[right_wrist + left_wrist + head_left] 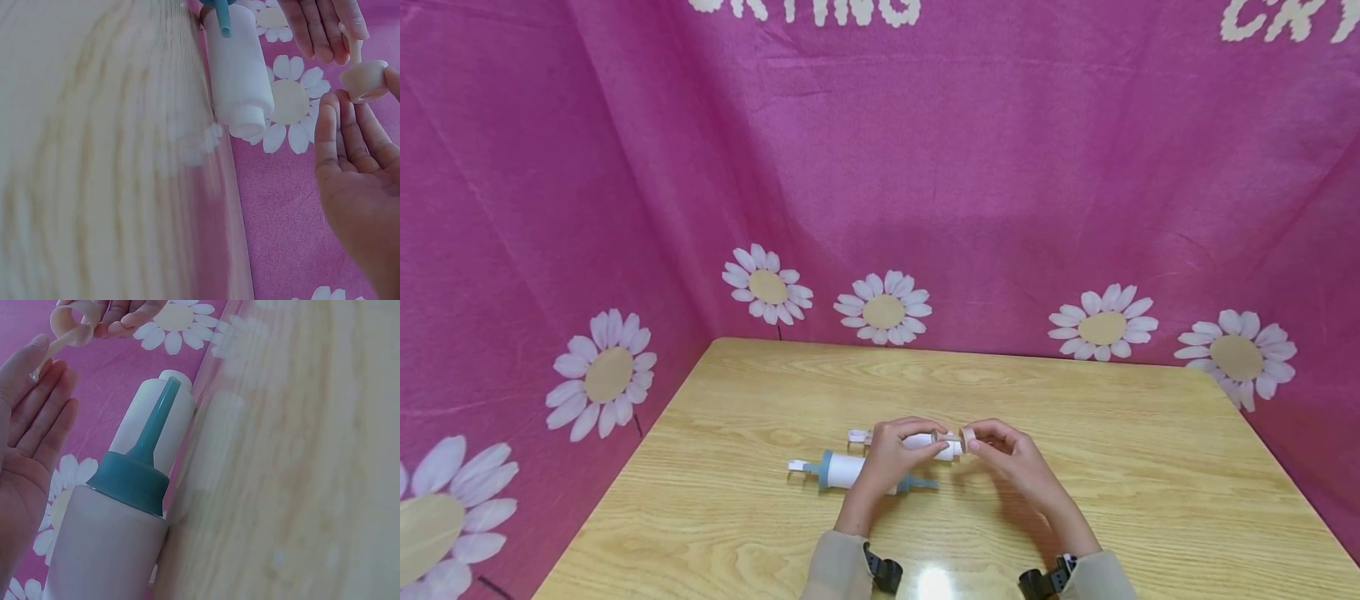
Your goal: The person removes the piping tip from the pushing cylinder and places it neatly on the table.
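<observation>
- Teal-nozzled bottle lies on its side on the wood-grain table.
- Beige nozzle cap is held up off the table, right of and beyond that bottle in the head view.
- Left hand pinches the cap's narrow spout; its wrist crosses over the teal-nozzled bottle.
- Right hand pinches the cap's wide collar with thumb and fingers, right of the same bottle.
- White bottle, neck bare, lies just beyond the teal-nozzled one.
- Pink daisy cloth hangs well behind it.
</observation>
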The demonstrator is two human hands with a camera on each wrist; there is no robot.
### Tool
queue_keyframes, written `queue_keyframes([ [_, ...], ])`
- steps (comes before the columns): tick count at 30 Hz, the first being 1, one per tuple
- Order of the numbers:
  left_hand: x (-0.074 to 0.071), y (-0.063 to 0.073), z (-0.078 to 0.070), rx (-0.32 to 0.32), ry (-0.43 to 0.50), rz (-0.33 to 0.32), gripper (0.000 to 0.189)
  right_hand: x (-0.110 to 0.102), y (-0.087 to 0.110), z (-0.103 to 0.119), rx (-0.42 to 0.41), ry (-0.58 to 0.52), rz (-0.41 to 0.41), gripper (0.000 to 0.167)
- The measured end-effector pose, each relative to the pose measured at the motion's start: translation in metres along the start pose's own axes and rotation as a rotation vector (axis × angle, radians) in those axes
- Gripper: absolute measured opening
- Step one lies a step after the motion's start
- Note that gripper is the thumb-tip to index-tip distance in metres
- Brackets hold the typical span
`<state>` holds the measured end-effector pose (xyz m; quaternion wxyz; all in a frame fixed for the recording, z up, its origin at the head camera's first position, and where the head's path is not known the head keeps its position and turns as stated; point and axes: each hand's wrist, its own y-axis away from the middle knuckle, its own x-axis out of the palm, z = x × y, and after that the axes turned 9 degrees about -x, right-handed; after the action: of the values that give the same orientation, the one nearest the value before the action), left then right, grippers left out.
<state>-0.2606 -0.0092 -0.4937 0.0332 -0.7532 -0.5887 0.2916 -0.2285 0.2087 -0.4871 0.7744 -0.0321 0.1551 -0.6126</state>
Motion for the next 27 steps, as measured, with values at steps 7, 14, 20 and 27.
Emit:
queue_keyframes([
  [7, 0.001, 0.000, 0.003, -0.007, 0.024, -0.033, 0.012, -0.002, 0.001, -0.002, -0.013, 0.020, -0.011, 0.035],
  [14, 0.001, -0.001, 0.002, -0.022, 0.032, -0.037, 0.011, -0.006, 0.002, -0.002, -0.015, 0.037, -0.054, 0.035],
  [20, 0.004, -0.002, -0.001, -0.044, 0.038, -0.018, 0.012, -0.014, 0.006, -0.002, -0.005, 0.044, -0.073, 0.035],
  [27, 0.012, -0.004, 0.000, -0.062, 0.069, -0.021, 0.011, -0.025, 0.012, -0.001, 0.033, 0.077, -0.097, 0.038],
])
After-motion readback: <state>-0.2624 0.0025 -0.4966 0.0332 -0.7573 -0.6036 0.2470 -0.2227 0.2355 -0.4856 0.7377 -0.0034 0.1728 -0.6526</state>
